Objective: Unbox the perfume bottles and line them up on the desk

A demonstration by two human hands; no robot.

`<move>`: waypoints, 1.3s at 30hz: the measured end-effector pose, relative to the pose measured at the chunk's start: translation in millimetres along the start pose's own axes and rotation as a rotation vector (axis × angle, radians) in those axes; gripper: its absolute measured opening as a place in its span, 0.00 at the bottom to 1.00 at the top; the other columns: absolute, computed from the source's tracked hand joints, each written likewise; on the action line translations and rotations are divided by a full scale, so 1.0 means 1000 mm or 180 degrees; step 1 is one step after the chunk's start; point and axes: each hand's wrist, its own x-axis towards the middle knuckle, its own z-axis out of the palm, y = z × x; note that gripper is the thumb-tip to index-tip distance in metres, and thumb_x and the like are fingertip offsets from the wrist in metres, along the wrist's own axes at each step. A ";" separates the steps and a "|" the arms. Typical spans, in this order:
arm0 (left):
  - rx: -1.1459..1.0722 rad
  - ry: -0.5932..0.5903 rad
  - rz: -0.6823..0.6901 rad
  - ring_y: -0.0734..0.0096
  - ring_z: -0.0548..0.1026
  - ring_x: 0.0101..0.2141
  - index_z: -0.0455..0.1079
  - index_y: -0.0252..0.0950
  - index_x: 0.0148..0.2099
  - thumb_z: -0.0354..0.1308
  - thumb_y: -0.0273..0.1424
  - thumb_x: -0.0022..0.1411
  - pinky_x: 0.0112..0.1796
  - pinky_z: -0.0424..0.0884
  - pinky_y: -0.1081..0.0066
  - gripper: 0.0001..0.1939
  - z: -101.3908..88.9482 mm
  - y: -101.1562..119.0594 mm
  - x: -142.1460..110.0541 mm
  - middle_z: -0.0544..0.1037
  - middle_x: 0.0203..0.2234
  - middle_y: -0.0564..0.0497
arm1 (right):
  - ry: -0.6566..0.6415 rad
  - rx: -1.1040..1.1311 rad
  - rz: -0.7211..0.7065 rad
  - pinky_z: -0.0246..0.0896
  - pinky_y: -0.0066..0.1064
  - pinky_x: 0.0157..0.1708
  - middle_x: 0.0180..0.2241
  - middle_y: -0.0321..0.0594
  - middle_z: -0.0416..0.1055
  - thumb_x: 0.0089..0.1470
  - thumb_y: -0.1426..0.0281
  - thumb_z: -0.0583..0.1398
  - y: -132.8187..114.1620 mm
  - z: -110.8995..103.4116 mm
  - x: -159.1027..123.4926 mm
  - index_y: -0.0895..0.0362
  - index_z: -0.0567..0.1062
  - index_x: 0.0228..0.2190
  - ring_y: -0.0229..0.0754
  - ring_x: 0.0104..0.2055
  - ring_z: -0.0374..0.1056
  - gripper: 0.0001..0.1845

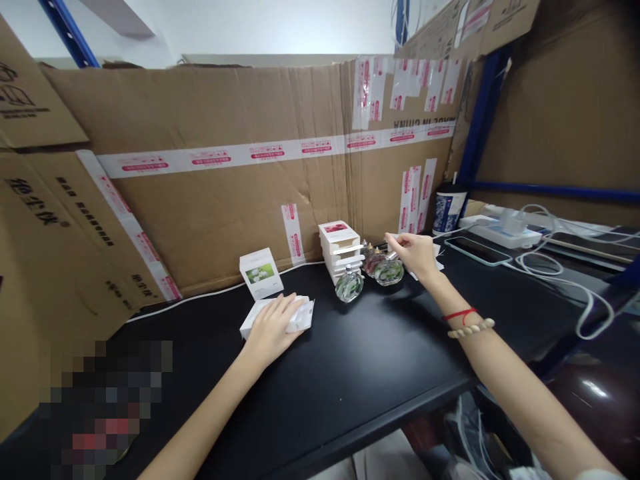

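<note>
My left hand [275, 327] lies over a white box [301, 319] on its side, fingers across the top and thumb along the near edge. Behind it stands a white box with a picture of white flowers [261, 273]. My right hand [414, 253] is pinched closed just above a round green glass perfume bottle [389, 273]; what is between the fingertips is hidden. Pinkish perfume bottles [373, 261] are crowded beside that bottle. Another green glass perfume bottle [349, 285] sits between my hands, in front of a stack of white boxes [340, 247].
A cardboard wall [225, 213] closes off the back of the black table [370, 360]. To the right are a lidded cup [449, 208], a phone [479, 251], a white power strip [505, 230] and looped white cables [595, 293]. The lower left is pixelated.
</note>
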 end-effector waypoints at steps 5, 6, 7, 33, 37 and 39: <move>-0.0013 -0.0007 -0.0004 0.52 0.67 0.51 0.64 0.40 0.54 0.57 0.36 0.56 0.47 0.67 0.58 0.22 0.001 0.000 0.000 0.69 0.52 0.47 | -0.0020 -0.0442 -0.0028 0.48 0.29 0.21 0.11 0.37 0.63 0.50 0.60 0.54 0.002 -0.009 0.000 0.56 0.64 0.10 0.36 0.15 0.59 0.22; -0.0011 -0.0017 -0.0009 0.52 0.67 0.51 0.64 0.40 0.54 0.56 0.36 0.56 0.47 0.67 0.57 0.22 0.001 -0.001 0.000 0.69 0.52 0.47 | -0.0026 -0.0469 -0.0059 0.49 0.28 0.21 0.12 0.37 0.64 0.50 0.61 0.54 0.004 -0.010 0.000 0.56 0.64 0.10 0.36 0.16 0.59 0.22; -0.0012 -0.0029 -0.0010 0.51 0.67 0.51 0.64 0.40 0.54 0.56 0.36 0.56 0.47 0.67 0.57 0.22 0.001 -0.001 0.000 0.69 0.52 0.47 | -0.0046 -0.0494 -0.0107 0.50 0.28 0.22 0.13 0.38 0.65 0.49 0.61 0.54 0.005 -0.011 -0.001 0.56 0.65 0.10 0.36 0.17 0.60 0.21; -0.0023 -0.0009 -0.0017 0.52 0.67 0.51 0.66 0.39 0.53 0.55 0.32 0.53 0.48 0.66 0.58 0.23 0.002 -0.002 0.000 0.69 0.52 0.47 | -0.1597 -0.1747 0.1215 0.59 0.34 0.31 0.30 0.53 0.74 0.50 0.64 0.55 -0.014 -0.020 -0.006 0.61 0.78 0.28 0.51 0.35 0.70 0.16; -0.0025 -0.0055 -0.0007 0.52 0.67 0.51 0.65 0.39 0.53 0.55 0.32 0.53 0.48 0.66 0.57 0.23 0.001 -0.001 0.001 0.69 0.52 0.47 | -0.1542 -0.1587 0.1264 0.58 0.33 0.30 0.28 0.50 0.74 0.49 0.64 0.54 -0.017 -0.021 -0.005 0.59 0.77 0.26 0.49 0.33 0.69 0.14; -0.0022 -0.0076 0.0000 0.53 0.67 0.51 0.65 0.39 0.53 0.55 0.32 0.53 0.48 0.66 0.57 0.23 0.000 -0.001 0.001 0.68 0.53 0.47 | -0.1359 -0.1573 0.1204 0.56 0.32 0.28 0.27 0.48 0.73 0.48 0.64 0.54 -0.019 -0.023 -0.004 0.58 0.76 0.24 0.49 0.33 0.69 0.14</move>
